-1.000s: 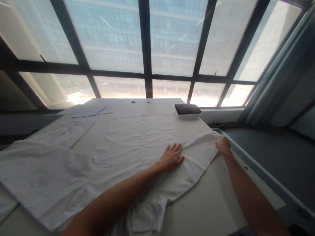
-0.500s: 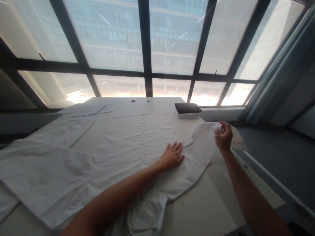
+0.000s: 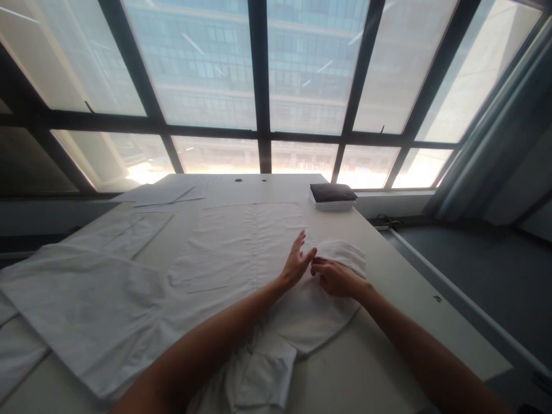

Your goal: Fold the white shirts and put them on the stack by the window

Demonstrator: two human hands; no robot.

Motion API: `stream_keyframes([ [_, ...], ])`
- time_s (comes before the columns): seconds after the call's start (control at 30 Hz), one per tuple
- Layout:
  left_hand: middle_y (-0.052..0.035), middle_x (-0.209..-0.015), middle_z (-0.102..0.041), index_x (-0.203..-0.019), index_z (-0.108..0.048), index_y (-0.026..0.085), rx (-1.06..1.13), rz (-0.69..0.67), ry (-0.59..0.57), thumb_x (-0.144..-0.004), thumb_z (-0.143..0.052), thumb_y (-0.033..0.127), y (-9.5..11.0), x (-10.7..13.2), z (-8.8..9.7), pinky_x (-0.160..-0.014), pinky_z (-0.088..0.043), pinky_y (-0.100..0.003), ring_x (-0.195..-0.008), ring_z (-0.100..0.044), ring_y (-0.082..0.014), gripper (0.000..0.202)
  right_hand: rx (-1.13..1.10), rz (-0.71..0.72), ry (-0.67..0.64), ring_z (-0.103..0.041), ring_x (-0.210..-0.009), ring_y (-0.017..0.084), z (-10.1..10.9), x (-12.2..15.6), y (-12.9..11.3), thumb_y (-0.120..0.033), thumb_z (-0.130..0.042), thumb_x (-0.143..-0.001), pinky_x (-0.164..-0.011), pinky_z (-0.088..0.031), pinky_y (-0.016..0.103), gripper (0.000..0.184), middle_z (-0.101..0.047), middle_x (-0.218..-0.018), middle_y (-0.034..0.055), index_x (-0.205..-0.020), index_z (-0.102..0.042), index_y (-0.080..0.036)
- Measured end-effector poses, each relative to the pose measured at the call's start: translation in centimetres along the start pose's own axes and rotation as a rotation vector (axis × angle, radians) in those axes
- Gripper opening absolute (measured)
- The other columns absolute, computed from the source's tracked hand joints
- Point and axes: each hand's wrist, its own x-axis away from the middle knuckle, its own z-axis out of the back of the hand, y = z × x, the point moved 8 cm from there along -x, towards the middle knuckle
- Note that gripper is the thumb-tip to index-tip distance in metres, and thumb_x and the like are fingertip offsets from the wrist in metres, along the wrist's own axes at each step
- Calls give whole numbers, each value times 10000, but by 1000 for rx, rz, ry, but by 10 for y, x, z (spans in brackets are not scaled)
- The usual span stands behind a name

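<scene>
A white shirt (image 3: 224, 241) lies spread over the table, with wrinkles down its middle. Its sleeve on the right (image 3: 345, 253) is folded back toward the shirt's body. My left hand (image 3: 296, 265) is tilted on edge over the body, fingers stretched and thumb toward my other hand; it holds nothing. Right beside it, my right hand (image 3: 338, 279) lies over the sleeve, its fingers curled closed on the cloth near the fold. The exact grip at the fingertips is partly hidden.
The white table (image 3: 371, 345) carries a stack of folded cloth with a dark piece on top (image 3: 333, 195) at the far right. White sheets (image 3: 168, 192) lie at the far left. Behind stand large windows (image 3: 215, 69); a curtain (image 3: 487, 132) hangs at right.
My right hand has swung left and inward with the sleeve, folding it toward the shirt's body. My left hand has turned up from lying flat on the cloth.
</scene>
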Motion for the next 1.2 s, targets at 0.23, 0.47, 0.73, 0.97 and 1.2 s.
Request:
stream_keyframes([
  [0.23,-121,-1341,-630,-1333,-643,204,-105,-131,-92,-879,-661,352,-2,-4,-5,-933,-541,-368,-1152,-623,-253,477,-258,8,-113,-700,-982,192,10,12,0,-135,-570,-849,-934,-506,289,317,-765,-1059,3,-1075,-748,-268],
  [0.47,-85,-1224,-703,-1064,-795,245,-462,-285,-224,-870,-663,268,-3,6,-26,-1064,-455,-384,-1138,-640,-264,236,-242,-344,356,-673,-1107,254,54,39,71,-273,-576,-889,-981,-517,402,360,-725,-1174,72,-1240,-652,-250],
  [0.73,-89,-1205,-703,-1052,-792,248,-461,-305,-288,-855,-642,236,4,12,-30,-1081,-427,-420,-1140,-627,-275,248,-333,-782,661,-573,-1270,363,27,51,126,-413,-561,-857,-1102,-428,509,683,-573,-1397,245,-1423,-518,-32],
  [0.97,-147,-1329,-638,-1387,-578,211,114,-58,-167,-933,-598,481,1,-1,-14,-1015,-486,-455,-1161,-632,-291,528,-123,-308,608,-367,-1451,320,31,23,51,-368,-550,-936,-1198,-302,519,632,-439,-1536,201,-1492,-449,-85],
  [1.2,-187,-1563,-395,-1625,-49,246,456,73,-113,-688,-892,452,10,7,-8,-1060,-475,-416,-1313,-532,-345,1278,-94,82,208,-360,-1453,304,-10,2,-5,-187,-659,-874,-1169,-363,497,475,-551,-1451,141,-1346,-610,-185],
])
